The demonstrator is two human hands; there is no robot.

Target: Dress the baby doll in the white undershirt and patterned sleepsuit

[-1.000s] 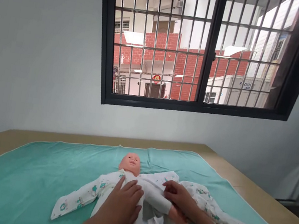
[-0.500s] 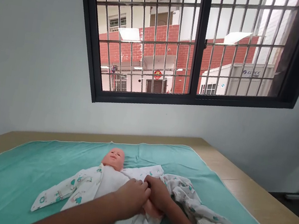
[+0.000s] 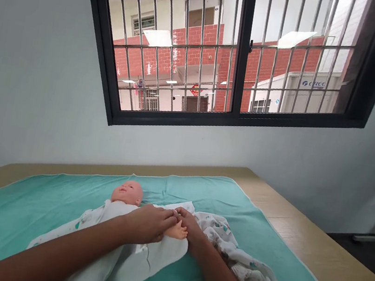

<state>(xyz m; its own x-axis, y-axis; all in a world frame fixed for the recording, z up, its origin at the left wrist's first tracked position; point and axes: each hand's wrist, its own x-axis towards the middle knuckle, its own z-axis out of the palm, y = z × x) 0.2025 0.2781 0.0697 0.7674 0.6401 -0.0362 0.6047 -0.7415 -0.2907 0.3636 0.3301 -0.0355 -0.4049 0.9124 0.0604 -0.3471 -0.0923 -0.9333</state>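
A baby doll (image 3: 127, 192) lies on its back on a teal blanket (image 3: 22, 205), wearing a white garment with small green prints (image 3: 142, 256). My left hand (image 3: 149, 223) is curled over the doll's chest and grips the doll's arm near its small hand (image 3: 178, 230). Beside it, my right hand (image 3: 191, 228) is pinched on the printed sleeve (image 3: 227, 250) that trails off to the right. The fingertips of both hands meet just above the doll's hand.
The blanket covers a wooden table (image 3: 300, 232) set against a white wall. A barred black-framed window (image 3: 236, 49) is above it. The table's right edge (image 3: 347, 272) drops to a dark floor.
My left hand slid from lying flat on the doll's chest to gripping its arm. My right hand drew the sleeve up beside it. The doll's bare hand now shows.
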